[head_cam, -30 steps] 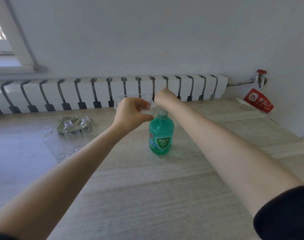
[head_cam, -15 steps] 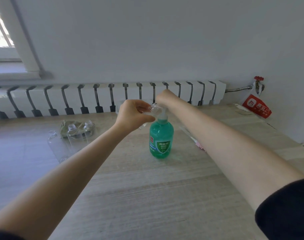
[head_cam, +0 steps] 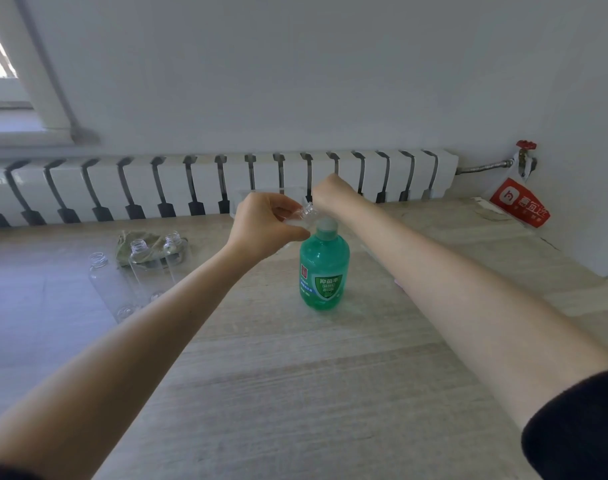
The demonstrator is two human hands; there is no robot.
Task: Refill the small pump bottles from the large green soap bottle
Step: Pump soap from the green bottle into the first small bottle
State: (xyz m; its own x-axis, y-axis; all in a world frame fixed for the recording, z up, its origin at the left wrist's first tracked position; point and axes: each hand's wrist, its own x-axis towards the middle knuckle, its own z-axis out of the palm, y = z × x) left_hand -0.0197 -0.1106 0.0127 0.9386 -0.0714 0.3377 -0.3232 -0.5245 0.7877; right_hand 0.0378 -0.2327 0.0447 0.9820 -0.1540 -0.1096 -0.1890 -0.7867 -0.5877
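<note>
Soap bottle (head_cam: 324, 271), green, stands upright at centre frame on the wooden table (head_cam: 295, 393); left hand (head_cam: 266, 225) pinches a small clear bottle (head_cam: 306, 213), tilted with its open neck toward the green one's top; right hand (head_cam: 333, 194) hangs just above that top, fingers hidden, so its grip cannot be told; three empty bottles (head_cam: 139, 251) stand at middle left beside a green cloth (head_cam: 125, 240).

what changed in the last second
Almost nothing. The right hand seems to have dipped slightly toward the green soap bottle, as if pressing its hidden pump. The left hand keeps its grip on the small clear bottle, tilted at the spout. The empty bottles and cloth stayed put.
</note>
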